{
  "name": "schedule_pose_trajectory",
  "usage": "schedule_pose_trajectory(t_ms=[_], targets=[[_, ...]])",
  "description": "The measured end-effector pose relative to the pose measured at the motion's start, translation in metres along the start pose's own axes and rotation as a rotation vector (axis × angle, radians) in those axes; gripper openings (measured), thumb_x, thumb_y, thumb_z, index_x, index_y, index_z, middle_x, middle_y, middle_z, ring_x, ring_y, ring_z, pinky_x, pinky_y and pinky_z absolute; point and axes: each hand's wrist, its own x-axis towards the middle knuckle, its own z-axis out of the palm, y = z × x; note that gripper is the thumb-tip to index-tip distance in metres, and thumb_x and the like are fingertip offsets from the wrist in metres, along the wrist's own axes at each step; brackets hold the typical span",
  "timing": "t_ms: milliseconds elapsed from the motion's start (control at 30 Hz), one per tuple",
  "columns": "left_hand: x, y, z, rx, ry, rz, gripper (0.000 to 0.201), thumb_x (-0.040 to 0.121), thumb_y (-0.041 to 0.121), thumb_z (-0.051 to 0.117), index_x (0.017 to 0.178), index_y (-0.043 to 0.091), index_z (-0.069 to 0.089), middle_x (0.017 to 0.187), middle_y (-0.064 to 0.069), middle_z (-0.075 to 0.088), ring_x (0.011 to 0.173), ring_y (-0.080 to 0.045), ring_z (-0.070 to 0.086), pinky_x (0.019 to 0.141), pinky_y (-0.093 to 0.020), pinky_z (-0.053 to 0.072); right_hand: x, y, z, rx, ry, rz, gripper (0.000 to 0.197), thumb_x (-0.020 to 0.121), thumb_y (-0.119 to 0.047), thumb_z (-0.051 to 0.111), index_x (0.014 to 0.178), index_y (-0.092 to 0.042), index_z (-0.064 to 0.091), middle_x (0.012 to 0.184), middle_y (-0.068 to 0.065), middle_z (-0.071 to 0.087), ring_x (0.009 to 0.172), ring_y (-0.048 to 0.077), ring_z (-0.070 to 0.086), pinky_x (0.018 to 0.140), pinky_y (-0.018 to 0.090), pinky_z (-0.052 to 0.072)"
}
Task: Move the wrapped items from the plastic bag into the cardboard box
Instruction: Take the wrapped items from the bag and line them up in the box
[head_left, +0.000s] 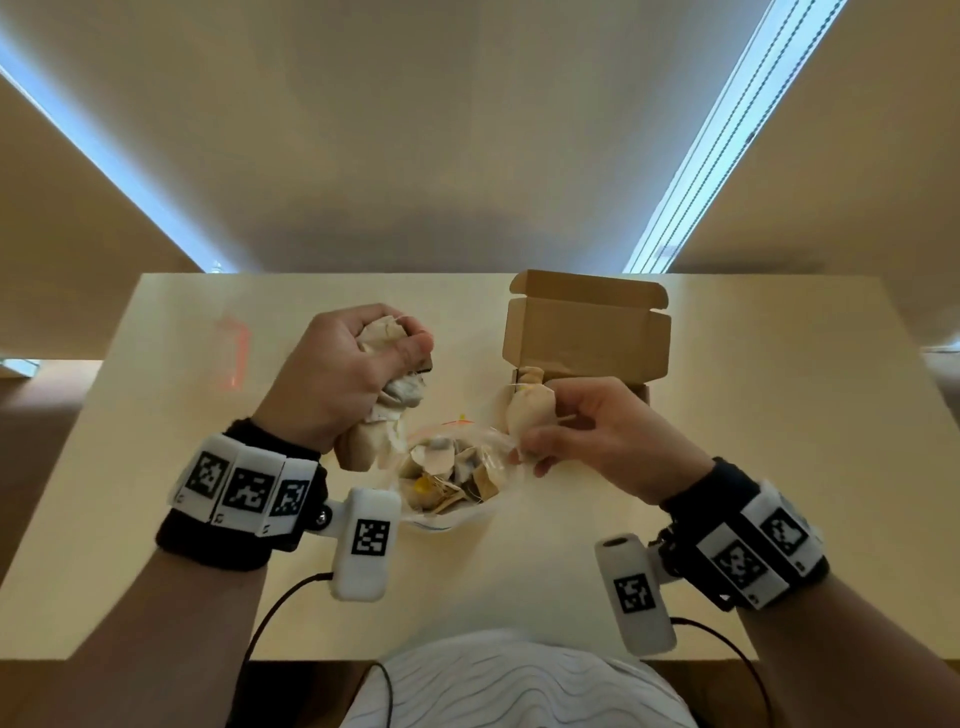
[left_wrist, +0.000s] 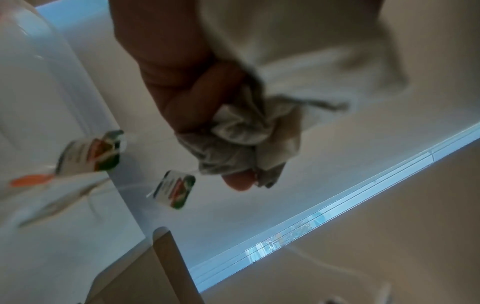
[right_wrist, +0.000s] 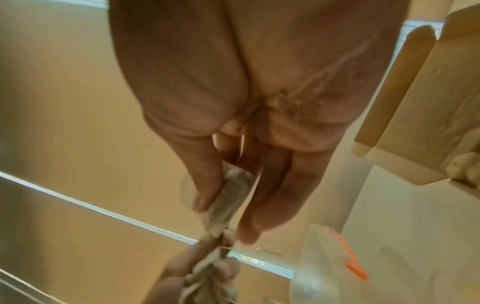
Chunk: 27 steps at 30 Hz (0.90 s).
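Observation:
An open clear plastic bag (head_left: 470, 512) lies mid-table with several beige wrapped items (head_left: 447, 467) inside. My left hand (head_left: 400, 343) hovers above and left of the bag, its fist gripping a crumpled bunch of wrapped items (head_left: 374, 441). In the left wrist view that bunch (left_wrist: 246, 144) trails two printed tags (left_wrist: 176, 189) on strings. My right hand (head_left: 540, 423) pinches one wrapped item (head_left: 527, 410) between thumb and fingers, held between the bag and the open cardboard box (head_left: 587, 332). One wrapped item (head_left: 530, 375) shows at the box's near left corner.
The pale wooden table (head_left: 208, 519) extends left and right of the bag. The box lid (head_left: 587, 291) stands up at the back, its side flap (right_wrist: 389, 92) close to my right hand. The bag's orange strip (right_wrist: 350, 261) lies below that hand.

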Motion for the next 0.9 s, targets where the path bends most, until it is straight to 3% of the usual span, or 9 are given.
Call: schedule_pose_trajectory(t_ms=[133,233,400,467,567,633,733,800,900], targets=[[0.002,-0.019,0.004,0.180,0.010,-0.008,0.006,0.086,0.014,0.073,0.082,0.011,0.072,0.074,0.000,0.074,0.063,-0.006,0.068,0.057,-0.015,0.051,0.001,-0.012,0.001,0.167,0.178,-0.146,0.013,0.090,-0.012,0.063,0.097,-0.006,0.072,0.088,0.006,0.074,0.079,0.017,0.068,0.073,0.031,0.055],[-0.003,-0.032,0.008,0.221,-0.039,-0.060,0.006,0.085,0.016,0.075,0.079,0.015,0.073,0.072,0.003,0.074,0.064,-0.003,0.068,0.059,-0.014,0.048,0.004,-0.021,-0.001,0.255,0.265,-0.186,0.020,0.088,-0.012,0.064,0.104,-0.001,0.070,0.086,-0.001,0.073,0.074,0.008,0.063,0.069,0.026,0.050],[-0.015,-0.037,0.020,0.124,-0.147,-0.098,0.006,0.081,0.015,0.078,0.084,0.016,0.074,0.078,0.001,0.075,0.070,-0.008,0.070,0.064,-0.018,0.052,0.018,-0.026,0.001,0.384,0.357,-0.183,0.041,0.078,-0.027,0.071,0.115,-0.011,0.069,0.107,0.003,0.074,0.104,0.025,0.068,0.085,0.040,0.055],[-0.019,-0.036,0.025,0.096,-0.167,-0.106,0.012,0.079,0.017,0.079,0.088,0.016,0.071,0.082,-0.005,0.075,0.069,-0.012,0.070,0.062,-0.020,0.053,0.023,-0.028,0.005,0.288,0.432,-0.215,0.029,0.082,-0.022,0.070,0.109,-0.010,0.071,0.097,0.000,0.076,0.091,0.013,0.070,0.074,0.030,0.057],[-0.028,-0.031,0.031,-0.049,-0.209,-0.133,0.019,0.079,0.012,0.079,0.090,0.009,0.063,0.077,-0.013,0.072,0.062,-0.014,0.065,0.056,-0.023,0.051,0.026,-0.026,0.008,0.039,0.586,-0.291,0.019,0.085,-0.011,0.072,0.105,-0.010,0.072,0.080,-0.008,0.072,0.068,-0.002,0.066,0.063,0.011,0.050],[-0.032,-0.026,0.034,-0.197,-0.222,-0.151,0.020,0.077,0.010,0.077,0.088,0.006,0.061,0.071,-0.007,0.067,0.060,-0.012,0.063,0.055,-0.022,0.051,0.027,-0.020,0.010,-0.274,0.664,-0.319,0.016,0.082,-0.018,0.078,0.097,-0.016,0.076,0.072,-0.021,0.064,0.064,-0.007,0.061,0.059,0.005,0.043],[-0.032,-0.019,0.036,-0.313,-0.205,-0.148,0.017,0.073,0.016,0.075,0.083,0.007,0.065,0.073,-0.007,0.063,0.061,-0.013,0.059,0.056,-0.023,0.050,0.026,-0.010,0.018,-0.597,0.630,-0.337,0.005,0.085,-0.023,0.077,0.083,-0.019,0.077,0.070,-0.025,0.056,0.065,-0.005,0.055,0.058,0.006,0.037],[-0.031,-0.014,0.036,-0.378,-0.213,-0.186,0.011,0.075,0.018,0.072,0.081,0.011,0.068,0.077,-0.015,0.058,0.058,-0.018,0.056,0.054,-0.027,0.050,0.024,-0.005,0.021,-0.594,0.535,-0.371,0.019,0.091,-0.017,0.070,0.074,-0.026,0.067,0.072,-0.025,0.056,0.067,-0.004,0.057,0.060,0.006,0.039],[-0.028,-0.008,0.035,-0.483,-0.253,-0.310,0.010,0.075,0.016,0.069,0.083,0.010,0.071,0.086,-0.017,0.053,0.059,-0.024,0.053,0.051,-0.027,0.050,0.020,-0.003,0.023,-0.539,0.464,-0.415,0.012,0.094,-0.011,0.066,0.085,-0.010,0.073,0.084,-0.013,0.068,0.075,0.000,0.064,0.065,0.010,0.049]])
